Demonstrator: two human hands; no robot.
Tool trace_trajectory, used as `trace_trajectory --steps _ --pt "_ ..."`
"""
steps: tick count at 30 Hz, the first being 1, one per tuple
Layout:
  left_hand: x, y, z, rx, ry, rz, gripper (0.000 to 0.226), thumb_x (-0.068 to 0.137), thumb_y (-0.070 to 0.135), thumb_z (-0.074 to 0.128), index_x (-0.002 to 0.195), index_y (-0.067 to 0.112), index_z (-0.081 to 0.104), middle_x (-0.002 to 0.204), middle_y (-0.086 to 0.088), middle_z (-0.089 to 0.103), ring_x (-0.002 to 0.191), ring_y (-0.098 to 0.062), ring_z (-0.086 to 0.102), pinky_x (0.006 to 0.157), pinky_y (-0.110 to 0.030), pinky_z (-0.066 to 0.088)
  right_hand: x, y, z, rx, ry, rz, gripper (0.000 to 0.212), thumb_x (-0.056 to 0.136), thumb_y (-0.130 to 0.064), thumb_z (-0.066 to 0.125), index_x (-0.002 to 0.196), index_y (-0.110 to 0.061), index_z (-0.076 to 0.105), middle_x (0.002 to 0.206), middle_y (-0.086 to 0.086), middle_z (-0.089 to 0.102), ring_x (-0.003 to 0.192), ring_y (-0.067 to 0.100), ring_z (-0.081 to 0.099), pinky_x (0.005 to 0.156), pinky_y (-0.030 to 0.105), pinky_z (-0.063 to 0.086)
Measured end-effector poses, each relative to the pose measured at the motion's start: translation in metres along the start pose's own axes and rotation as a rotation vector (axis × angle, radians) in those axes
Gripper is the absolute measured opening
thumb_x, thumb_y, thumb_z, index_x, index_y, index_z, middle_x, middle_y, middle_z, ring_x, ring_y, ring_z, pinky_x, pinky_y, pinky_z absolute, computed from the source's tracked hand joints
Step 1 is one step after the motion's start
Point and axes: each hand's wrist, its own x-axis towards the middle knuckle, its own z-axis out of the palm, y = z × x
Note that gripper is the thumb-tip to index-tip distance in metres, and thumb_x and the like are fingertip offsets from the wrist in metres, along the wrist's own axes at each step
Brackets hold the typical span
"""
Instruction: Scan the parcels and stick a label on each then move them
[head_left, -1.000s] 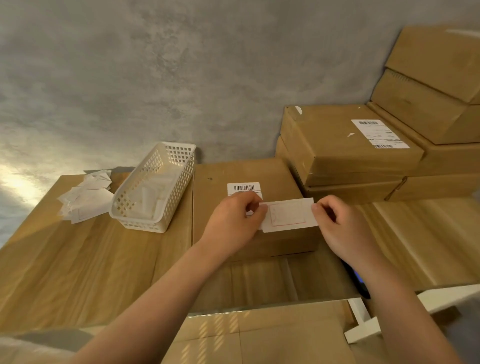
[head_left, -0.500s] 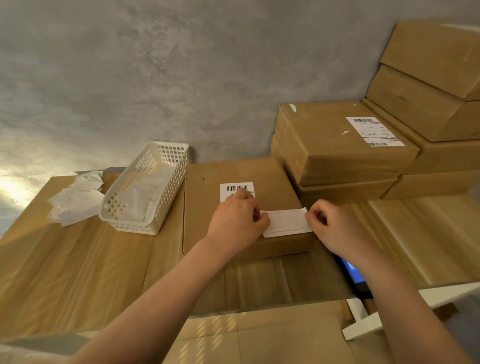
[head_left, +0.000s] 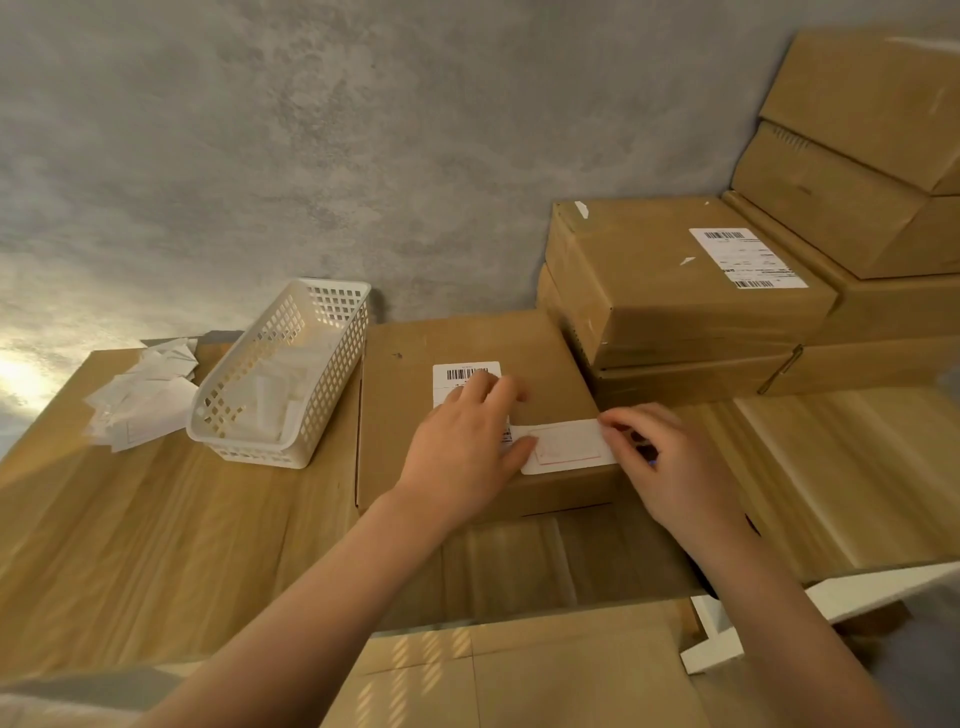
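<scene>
A flat brown cardboard parcel lies on the wooden table in front of me, with a white barcode sticker on its top. A white label with a faint red outline lies along the parcel's near right edge. My left hand rests flat on the parcel and presses the label's left end. My right hand pinches the label's right end between its fingertips.
A white perforated basket with papers stands left of the parcel, and loose white backing papers lie beyond it. Stacked brown boxes fill the back right, one bearing a shipping label. A white table frame shows at lower right.
The label has come down from above the parcel onto its near right edge. My left hand has flattened onto the parcel; my right hand has followed the label down.
</scene>
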Motion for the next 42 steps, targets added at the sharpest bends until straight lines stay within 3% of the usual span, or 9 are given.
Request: trace_trajectory --steps 5,10,15,20,24,29,36,40,42 --pt "-0.011 -0.012 -0.008 0.041 -0.104 0.087 0.043 0.091 0.057 0.055 0.129 0.036 0.059 0.127 0.013 0.055 0.116 -0.013 0.048 0.098 -0.032 0.042 -0.012 0.007 0.008 0.244 -0.046 0.081 0.029 0.099 -0.032 0.052 0.127 -0.038 0.057 0.110 -0.029 0.060 0.107 -0.017 0.052 0.080 0.006 0.047" --pt "-0.020 -0.019 -0.015 0.041 -0.151 0.130 0.055 0.089 0.061 0.055 0.138 0.038 0.051 0.140 0.018 0.048 0.131 -0.008 0.039 0.107 -0.029 0.028 -0.013 0.010 0.020 0.515 0.015 0.326 0.029 0.100 -0.033 0.052 0.128 -0.031 0.053 0.113 -0.023 0.059 0.104 -0.011 0.056 0.086 0.017 0.048" --pt "-0.045 -0.043 -0.024 -0.203 0.170 -0.048 0.041 0.089 0.049 0.051 0.124 0.030 0.058 0.127 0.016 0.054 0.124 -0.007 0.046 0.108 -0.019 0.028 -0.013 0.014 0.035 0.749 0.025 0.613 0.059 0.088 -0.068 0.045 0.133 -0.033 0.056 0.129 -0.008 0.063 0.121 0.013 0.057 0.107 0.045 0.045" --pt "-0.062 -0.060 -0.029 -0.560 0.380 -0.421 0.038 0.090 0.036 0.054 0.127 0.029 0.054 0.125 0.014 0.055 0.121 -0.007 0.050 0.103 -0.030 0.039 -0.002 -0.002 0.040 0.904 0.014 0.699 0.041 0.102 -0.048 0.040 0.121 -0.024 0.067 0.114 -0.001 0.073 0.110 0.016 0.066 0.102 0.043 0.049" --pt "-0.072 -0.065 -0.026 -0.951 0.218 -0.729 0.050 0.099 0.046 0.050 0.146 0.036 0.041 0.142 0.013 0.048 0.128 -0.010 0.048 0.107 -0.033 0.039 -0.002 -0.012 0.041 0.962 -0.006 0.710 0.032 0.102 -0.037 0.046 0.110 -0.022 0.073 0.104 0.000 0.076 0.102 0.016 0.069 0.089 0.036 0.052" --pt "-0.082 -0.075 -0.011 -1.153 0.130 -0.795 0.063 0.079 0.074 0.051 0.138 0.052 0.048 0.135 0.021 0.060 0.127 -0.007 0.055 0.113 -0.040 0.036 -0.009 -0.022 0.044 1.060 -0.020 0.697 0.028 0.102 -0.031 0.047 0.101 -0.022 0.073 0.096 0.000 0.077 0.095 0.015 0.070 0.082 0.033 0.053" --pt "-0.096 -0.069 -0.032 -1.448 0.274 -0.720 0.036 0.104 0.044 0.041 0.129 0.031 0.063 0.126 0.004 0.069 0.120 -0.015 0.063 0.102 -0.040 0.045 -0.030 -0.043 0.035 1.291 0.044 0.665 0.027 0.099 -0.037 0.048 0.111 -0.023 0.068 0.090 0.000 0.077 0.082 0.013 0.074 0.058 0.024 0.058" --pt "-0.115 -0.088 -0.060 -1.454 0.400 -0.767 0.030 0.102 0.043 0.048 0.113 0.024 0.069 0.110 0.002 0.073 0.103 -0.022 0.066 0.091 -0.045 0.054 -0.040 -0.081 0.035 1.325 0.060 0.575 0.061 0.075 -0.061 0.065 0.126 -0.028 0.064 0.112 0.005 0.073 0.104 0.024 0.071 0.076 0.037 0.060" --pt "-0.132 -0.104 -0.074 -1.424 0.442 -0.759 0.027 0.100 0.046 0.051 0.108 0.025 0.067 0.104 0.002 0.072 0.098 -0.021 0.064 0.090 -0.046 0.052 -0.042 -0.108 0.042 1.341 0.068 0.564 0.054 0.082 -0.059 0.062 0.126 -0.029 0.064 0.112 0.004 0.074 0.109 0.025 0.069 0.087 0.042 0.055"
